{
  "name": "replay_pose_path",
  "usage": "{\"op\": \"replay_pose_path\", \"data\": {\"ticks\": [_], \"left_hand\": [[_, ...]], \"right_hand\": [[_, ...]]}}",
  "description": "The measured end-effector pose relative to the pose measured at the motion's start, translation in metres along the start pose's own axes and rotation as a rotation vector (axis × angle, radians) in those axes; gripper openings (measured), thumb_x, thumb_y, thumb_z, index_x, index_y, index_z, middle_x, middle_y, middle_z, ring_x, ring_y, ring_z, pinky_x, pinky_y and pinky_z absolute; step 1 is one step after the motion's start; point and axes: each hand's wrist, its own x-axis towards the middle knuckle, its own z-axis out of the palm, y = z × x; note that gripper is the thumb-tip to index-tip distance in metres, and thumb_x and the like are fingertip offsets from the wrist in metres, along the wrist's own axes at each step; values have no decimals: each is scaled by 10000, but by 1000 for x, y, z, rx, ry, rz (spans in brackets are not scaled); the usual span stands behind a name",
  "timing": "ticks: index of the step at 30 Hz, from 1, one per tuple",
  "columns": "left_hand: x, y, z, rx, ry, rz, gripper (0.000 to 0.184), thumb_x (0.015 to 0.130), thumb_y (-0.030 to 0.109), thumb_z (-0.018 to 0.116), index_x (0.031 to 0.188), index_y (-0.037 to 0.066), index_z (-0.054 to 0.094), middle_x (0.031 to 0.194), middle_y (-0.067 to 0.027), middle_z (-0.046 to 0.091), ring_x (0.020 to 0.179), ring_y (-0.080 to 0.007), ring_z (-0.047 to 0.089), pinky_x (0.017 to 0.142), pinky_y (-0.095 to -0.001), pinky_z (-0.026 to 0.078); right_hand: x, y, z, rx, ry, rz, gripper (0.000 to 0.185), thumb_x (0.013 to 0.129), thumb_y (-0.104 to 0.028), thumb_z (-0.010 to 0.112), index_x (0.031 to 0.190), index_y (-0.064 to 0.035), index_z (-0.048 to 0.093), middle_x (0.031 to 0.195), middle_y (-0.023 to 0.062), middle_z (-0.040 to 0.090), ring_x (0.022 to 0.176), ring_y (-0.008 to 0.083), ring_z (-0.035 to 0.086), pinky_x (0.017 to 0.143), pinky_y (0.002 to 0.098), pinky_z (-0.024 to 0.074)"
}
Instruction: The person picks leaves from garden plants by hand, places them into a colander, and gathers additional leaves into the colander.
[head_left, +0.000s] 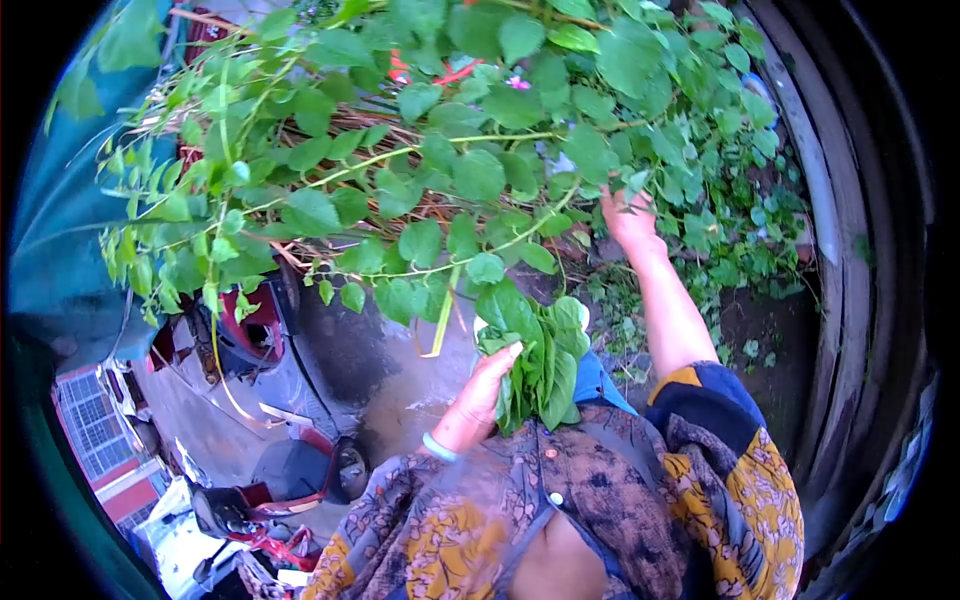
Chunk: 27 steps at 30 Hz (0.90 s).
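Observation:
My left hand (482,398), with a pale bracelet at the wrist, is closed around a bunch of large green leaves (540,362) in front of my chest. The thumb lies across the leaves. My right arm stretches forward, and my right hand (630,215) is in among the foliage of a leafy climbing vine (480,175). Leaves hide its fingertips, so whether it grips a leaf or stem cannot be made out. Long vine stems with heart-shaped leaves hang across the space ahead of both hands.
A red and black vehicle (300,470) stands on the wet concrete ground (400,370) at lower left. Teal sheeting (80,230) hangs at the left. Weathered wooden boards (850,330) run along the right. Low green plants (720,270) grow beside my right arm.

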Motion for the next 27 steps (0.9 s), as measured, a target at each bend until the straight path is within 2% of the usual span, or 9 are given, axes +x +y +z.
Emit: {"op": "replay_pose_path", "data": {"ticks": [4, 8, 13, 15, 16, 23, 25, 26, 27], "left_hand": [[0, -5, -12, 46, -18, 68, 446, 880, 331, 514, 1192, 13, 495, 1098, -104, 592, 969, -212, 594, 846, -347, 489], [-6, -5, -18, -110, -44, 35, 408, 862, 230, 575, 1200, 20, 489, 1082, -83, 599, 963, -187, 592, 858, -329, 480], [-13, -10, -27, -260, -49, 125, 372, 888, 218, 523, 1192, 5, 491, 1089, -116, 597, 959, -219, 603, 848, -351, 498], [-18, -8, -31, -269, -96, 136, 374, 910, 237, 473, 1195, -5, 492, 1101, -135, 590, 980, -231, 596, 850, -365, 499], [-16, -10, -36, -294, -93, 149, 383, 909, 236, 471, 1200, -13, 485, 1106, -142, 589, 982, -234, 597, 847, -365, 504], [-24, 2, -68, -382, -111, 107, 322, 911, 207, 476, 1168, 16, 512, 1077, -119, 607, 941, -218, 612, 826, -346, 510], [-33, 16, -83, -407, -162, 112, 332, 910, 222, 472, 1171, 21, 510, 1092, -119, 602, 950, -222, 611, 835, -351, 508], [-38, 23, -93, -415, -170, 106, 339, 909, 230, 474, 1175, 21, 507, 1101, -120, 598, 953, -225, 610, 837, -353, 507], [-43, 29, -104, -422, -178, 97, 347, 908, 238, 475, 1179, 22, 504, 1111, -121, 594, 955, -229, 609, 839, -355, 506]], "right_hand": [[4, -10, -22, -144, -242, -30, 385, 899, -420, 356, 1138, -159, 507, 1102, 126, 584, 1039, 323, 545, 851, 446, 429], [22, 69, 39, -1114, 597, -1033, 267, 804, -222, 474, 1005, -56, 532, 870, 67, 582, 929, 237, 569, 782, 364, 468], [-5, 22, -23, -403, -143, -502, 168, 769, -151, 498, 891, -100, 602, 737, 97, 602, 767, 246, 607, 599, 429, 476], [-7, 24, -23, -158, 20, -541, 151, 769, -181, 516, 851, -114, 624, 734, 127, 610, 737, 300, 606, 632, 438, 481], [-9, 11, -34, -105, -81, -362, 159, 771, -205, 529, 855, -108, 623, 804, 113, 621, 772, 317, 598, 677, 425, 480], [25, 76, 43, -53, 216, -371, 206, 817, -214, 484, 841, -49, 606, 905, 143, 619, 816, 302, 592, 733, 389, 460], [15, 55, 28, 155, 70, -274, 220, 846, -205, 485, 815, -16, 594, 794, 159, 619, 746, 317, 583, 715, 386, 450], [19, 60, 52, 418, 195, 85, 236, 865, -248, 511, 836, -29, 594, 762, 122, 602, 697, 226, 553, 682, 358, 438], [20, 68, 69, 524, 264, 139, 237, 865, -254, 516, 852, -32, 600, 752, 112, 592, 690, 207, 536, 670, 350, 432]]}}
